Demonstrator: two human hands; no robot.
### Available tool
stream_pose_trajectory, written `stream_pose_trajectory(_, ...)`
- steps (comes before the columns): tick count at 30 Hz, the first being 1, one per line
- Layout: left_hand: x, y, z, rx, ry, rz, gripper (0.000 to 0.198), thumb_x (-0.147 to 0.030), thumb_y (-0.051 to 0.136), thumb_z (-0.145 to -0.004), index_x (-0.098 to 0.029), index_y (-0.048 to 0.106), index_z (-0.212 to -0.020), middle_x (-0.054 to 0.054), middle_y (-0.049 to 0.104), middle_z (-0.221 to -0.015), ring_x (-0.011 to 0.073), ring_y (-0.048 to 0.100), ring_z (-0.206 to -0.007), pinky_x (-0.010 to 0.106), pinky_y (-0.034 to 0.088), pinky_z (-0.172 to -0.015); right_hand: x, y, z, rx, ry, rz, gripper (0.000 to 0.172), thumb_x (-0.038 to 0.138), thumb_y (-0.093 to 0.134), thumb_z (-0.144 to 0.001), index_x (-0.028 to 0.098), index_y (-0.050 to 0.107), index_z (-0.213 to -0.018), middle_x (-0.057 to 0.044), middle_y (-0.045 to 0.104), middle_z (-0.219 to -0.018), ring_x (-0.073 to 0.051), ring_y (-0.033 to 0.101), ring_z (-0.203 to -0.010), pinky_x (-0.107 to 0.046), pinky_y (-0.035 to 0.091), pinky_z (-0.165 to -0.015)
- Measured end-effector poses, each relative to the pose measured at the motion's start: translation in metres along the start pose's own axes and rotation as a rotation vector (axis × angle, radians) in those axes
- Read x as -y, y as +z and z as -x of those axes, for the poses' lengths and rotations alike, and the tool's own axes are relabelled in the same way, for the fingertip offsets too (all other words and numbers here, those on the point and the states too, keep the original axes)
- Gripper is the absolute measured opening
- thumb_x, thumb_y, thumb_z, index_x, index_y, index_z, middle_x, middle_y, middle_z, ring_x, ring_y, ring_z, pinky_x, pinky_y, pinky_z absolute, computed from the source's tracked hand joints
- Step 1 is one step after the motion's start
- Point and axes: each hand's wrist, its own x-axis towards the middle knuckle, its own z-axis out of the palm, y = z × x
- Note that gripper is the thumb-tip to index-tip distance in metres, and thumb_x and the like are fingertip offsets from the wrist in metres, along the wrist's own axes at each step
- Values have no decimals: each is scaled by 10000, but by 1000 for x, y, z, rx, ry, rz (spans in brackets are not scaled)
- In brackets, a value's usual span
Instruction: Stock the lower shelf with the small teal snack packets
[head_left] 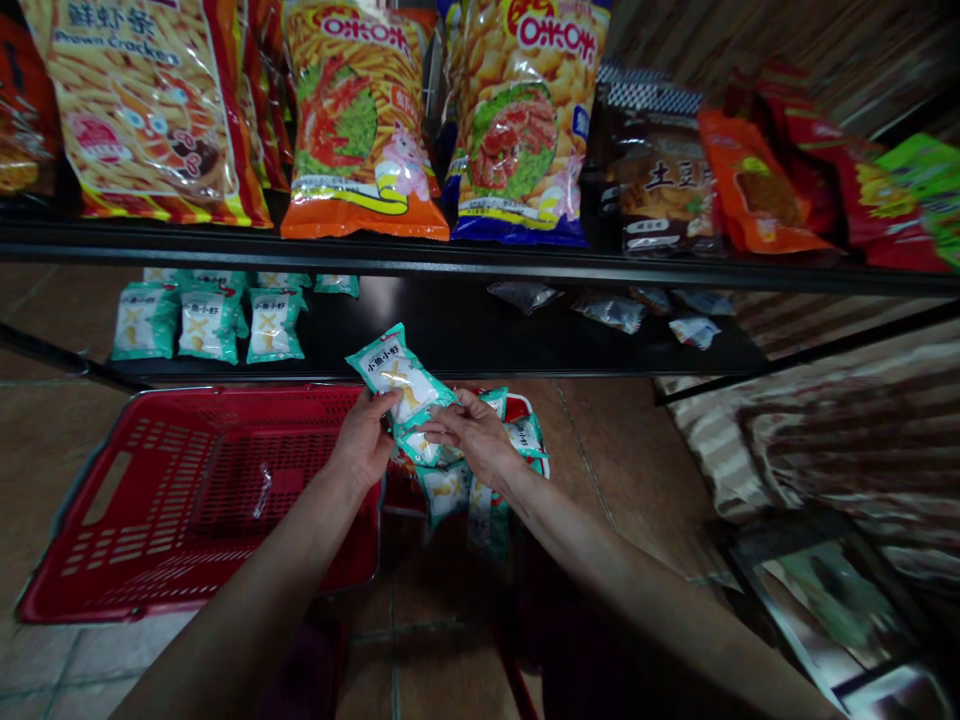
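My left hand (365,437) grips a small green-and-white snack bag (397,375), its thumb lying on the front. The bag tilts up toward the lower shelf. My right hand (472,432) has its fingers closed at the bag's lower right corner, over a second bag of the same kind (420,447); which of the two it pinches is hard to tell. Beneath both hands, more of these green-and-white bags (448,490) fill a small red container with a white rim (541,415), mostly covered by them.
A red shopping basket (90,580) sits on the tiled floor at left. Matching snack bags (206,325) stand in rows at the left of the lower black shelf (420,320); silver packets (611,310) lie at its right. Large cracker bags (517,130) line the upper shelf (375,250).
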Motion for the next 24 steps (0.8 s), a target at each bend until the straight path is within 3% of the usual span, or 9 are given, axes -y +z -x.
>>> stream_pose_trajectory(6,2,-3,1,39,23,-8,430,-75,682,-643,-174,592,-1052,33,698,-892,156,650,-763,275,504,-716,-2,-1,1,22,-13,46,362,335,795,-559,182,523,-743,25,646,-623,-138,679,-621,-220,550,-603)
stream_pose_trajectory(14,-3,-4,6,-3,26,-68,400,-44,661,-639,-169,603,-1015,15,693,-827,135,633,-671,241,499,-610,-7,-3,2,24,26,91,401,360,801,-542,187,477,-701,42,632,-635,-111,656,-647,-210,507,-638)
stream_pose_trajectory(24,-8,-5,12,-2,18,-117,408,-90,688,-613,-175,602,-1002,33,698,-856,149,642,-679,252,498,-609,-7,-8,2,5,81,74,392,511,751,-602,181,586,-736,-17,679,-705,-127,636,-680,-243,487,-666)
